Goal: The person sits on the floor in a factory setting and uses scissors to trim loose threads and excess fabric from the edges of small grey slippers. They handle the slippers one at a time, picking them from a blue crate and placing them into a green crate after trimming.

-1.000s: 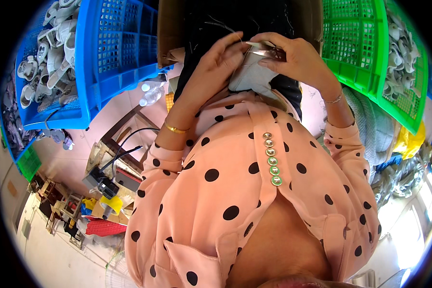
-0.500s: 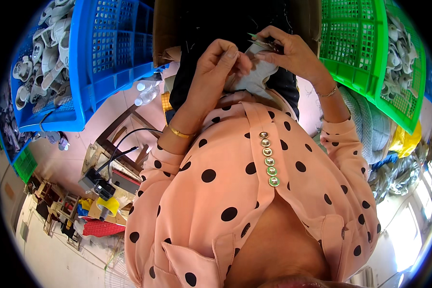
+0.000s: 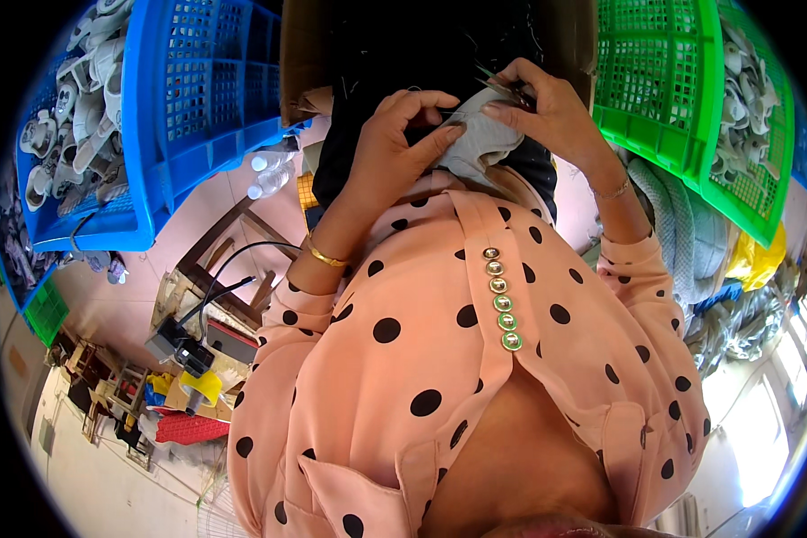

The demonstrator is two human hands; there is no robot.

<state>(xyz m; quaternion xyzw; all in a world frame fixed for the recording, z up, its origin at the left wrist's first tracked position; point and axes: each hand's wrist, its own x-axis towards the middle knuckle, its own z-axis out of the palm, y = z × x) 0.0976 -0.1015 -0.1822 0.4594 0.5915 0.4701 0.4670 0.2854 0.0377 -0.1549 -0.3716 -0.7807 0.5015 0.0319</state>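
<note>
"So, in the head view, what is the right hand (image 3: 556,112) holding?"

"It is closed around small, pointed metal snips (image 3: 505,84), its thumb resting on a soft, pale-grey fabric piece (image 3: 482,142). That piece lies between the two hands, over the lap of the black cloth trousers (image 3: 332,179)."

"And the left hand (image 3: 393,139)?"

"Thumb and forefinger curve toward each other with a narrow gap, right at the piece's left edge. A fine, pale thread (image 3: 462,113) seems to run there; whether the fingers pinch it, I cannot tell."

"Which step would you call that?"

"Probably drawing out a loose end, with the snips at the ready."

"So the next move calls for what?"

"A taut thread, I'd say, then the blades brought close to the fabric, fingertips clear of the point."

"Anything beside the person?"

"A blue plastic lattice crate (image 3: 143,143) holding greyish pieces on the left, a green plastic lattice crate (image 3: 668,148) on the right."
</note>
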